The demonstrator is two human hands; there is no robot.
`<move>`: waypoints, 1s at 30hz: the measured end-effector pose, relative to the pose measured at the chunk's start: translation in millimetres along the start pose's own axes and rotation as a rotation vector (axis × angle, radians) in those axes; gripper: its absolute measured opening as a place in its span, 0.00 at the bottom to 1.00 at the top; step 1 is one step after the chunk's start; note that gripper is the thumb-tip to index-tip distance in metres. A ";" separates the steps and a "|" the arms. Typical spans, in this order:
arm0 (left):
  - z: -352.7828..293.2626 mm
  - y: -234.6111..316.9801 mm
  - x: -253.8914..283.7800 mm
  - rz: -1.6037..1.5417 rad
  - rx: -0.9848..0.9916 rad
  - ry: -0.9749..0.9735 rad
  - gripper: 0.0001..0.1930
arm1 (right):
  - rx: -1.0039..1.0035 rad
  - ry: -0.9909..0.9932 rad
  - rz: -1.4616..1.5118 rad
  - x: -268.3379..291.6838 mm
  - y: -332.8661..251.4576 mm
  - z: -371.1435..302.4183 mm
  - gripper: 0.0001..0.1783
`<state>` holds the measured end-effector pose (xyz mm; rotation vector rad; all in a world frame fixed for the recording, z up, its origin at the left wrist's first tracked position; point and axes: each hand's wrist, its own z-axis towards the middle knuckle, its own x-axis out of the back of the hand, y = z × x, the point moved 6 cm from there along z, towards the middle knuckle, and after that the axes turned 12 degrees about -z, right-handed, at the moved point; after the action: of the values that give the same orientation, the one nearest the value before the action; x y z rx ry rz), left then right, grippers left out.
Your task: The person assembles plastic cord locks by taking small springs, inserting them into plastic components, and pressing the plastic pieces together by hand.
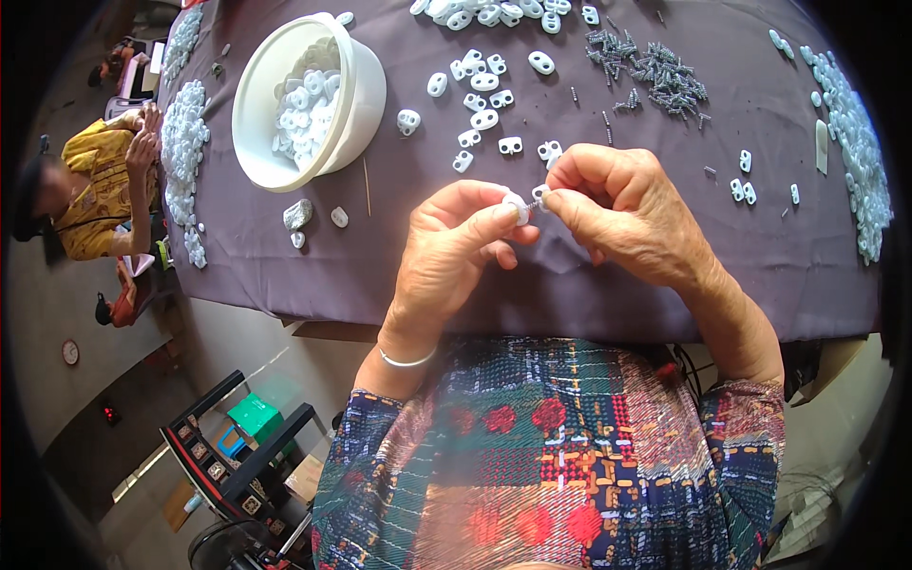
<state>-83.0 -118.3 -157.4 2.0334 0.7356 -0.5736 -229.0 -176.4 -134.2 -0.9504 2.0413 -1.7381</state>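
Above the near middle of the table, my left hand (446, 242) pinches a rounded white plastic cord lock shell (518, 206) between thumb and fingers. My right hand (632, 209) closes on a smaller white cord lock piece (541, 193) right beside it. A small metal spring (533, 204) shows between the two pieces; how far it sits in either is hidden by the fingertips. Just beyond my hands lie several loose two-hole white pieces (484, 120). Farther right is a heap of small metal springs (670, 78).
A white tub (365, 114) holding white plastic pieces stands at the left on the dark tablecloth (275, 252). White parts are piled along the left edge (183, 142), right edge (855, 152) and far side (484, 11). A grey stone-like lump (297, 215) lies near the tub. Another person (104, 190) sits beyond the left edge.
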 end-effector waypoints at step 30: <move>2.1 2.9 -15.8 -0.017 -0.072 -0.027 0.09 | -0.132 -0.020 0.154 1.6 1.4 -0.3 0.07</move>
<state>-92.5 -125.8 -146.8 1.9513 0.7474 -0.5757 -230.8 -177.1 -135.1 -0.8198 2.1766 -1.5262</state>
